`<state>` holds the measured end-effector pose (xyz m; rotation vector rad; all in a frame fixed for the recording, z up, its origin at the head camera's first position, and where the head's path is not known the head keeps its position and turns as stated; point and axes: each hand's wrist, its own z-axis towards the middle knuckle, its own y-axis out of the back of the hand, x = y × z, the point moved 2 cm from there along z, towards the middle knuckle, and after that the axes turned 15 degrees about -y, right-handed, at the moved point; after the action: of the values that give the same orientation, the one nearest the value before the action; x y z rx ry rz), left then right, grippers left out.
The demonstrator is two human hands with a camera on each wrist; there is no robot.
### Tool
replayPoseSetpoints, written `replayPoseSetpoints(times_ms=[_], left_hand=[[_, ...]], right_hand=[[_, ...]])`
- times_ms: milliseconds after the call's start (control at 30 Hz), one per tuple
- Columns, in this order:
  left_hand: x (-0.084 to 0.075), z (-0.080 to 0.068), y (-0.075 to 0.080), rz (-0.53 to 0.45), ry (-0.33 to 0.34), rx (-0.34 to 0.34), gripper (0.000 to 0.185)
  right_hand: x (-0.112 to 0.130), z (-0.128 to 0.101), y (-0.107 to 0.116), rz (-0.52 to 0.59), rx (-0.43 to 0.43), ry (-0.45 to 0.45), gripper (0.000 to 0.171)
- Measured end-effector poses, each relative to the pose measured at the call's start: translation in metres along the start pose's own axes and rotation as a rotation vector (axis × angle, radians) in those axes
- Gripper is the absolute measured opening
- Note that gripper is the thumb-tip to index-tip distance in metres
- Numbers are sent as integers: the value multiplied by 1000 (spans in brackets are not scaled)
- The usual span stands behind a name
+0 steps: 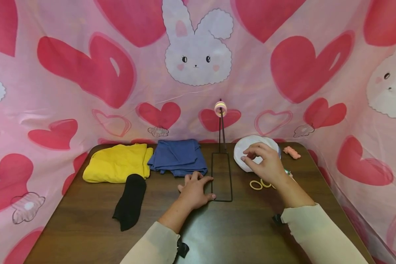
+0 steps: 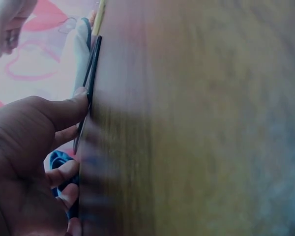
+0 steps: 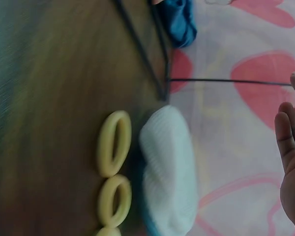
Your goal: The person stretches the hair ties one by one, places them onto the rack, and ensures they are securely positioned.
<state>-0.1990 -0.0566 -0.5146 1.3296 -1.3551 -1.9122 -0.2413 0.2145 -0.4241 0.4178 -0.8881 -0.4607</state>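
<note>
We've got our left hand (image 1: 195, 190) resting flat, pinning the wire stand's (image 1: 222, 181) base mid-table, while our right hand (image 1: 264, 161) hovers loosely curled, holding nothing, over the white pad (image 1: 245, 146); next we'd probably lower and pinch one yellow ring (image 1: 255, 185) just nearer.

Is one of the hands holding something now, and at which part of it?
The left hand rests on the black wire stand's base frame, thumb at its edge. The right hand hovers above the white pad; no grip shows.

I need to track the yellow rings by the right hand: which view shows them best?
The right wrist view: two yellow rings lie large on the table, beside the white pad, with a third at the bottom edge. The head view shows them small, partly behind the right hand. The left wrist view misses them.
</note>
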Motion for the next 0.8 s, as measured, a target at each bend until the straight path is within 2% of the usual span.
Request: replayPoseSetpoints(times_ms=[333,533,800], left_hand=[[-2,-1,1,3,-8,28,63],[0,0,0,10,2,44,63],[1,0,-1,12,7,72,65]], right_hand=[[-25,-26,10,-94,81,-54,20],[-34,-36,13,-210,251,-137,21],[-47,-49,16,-308,494,-306,33]])
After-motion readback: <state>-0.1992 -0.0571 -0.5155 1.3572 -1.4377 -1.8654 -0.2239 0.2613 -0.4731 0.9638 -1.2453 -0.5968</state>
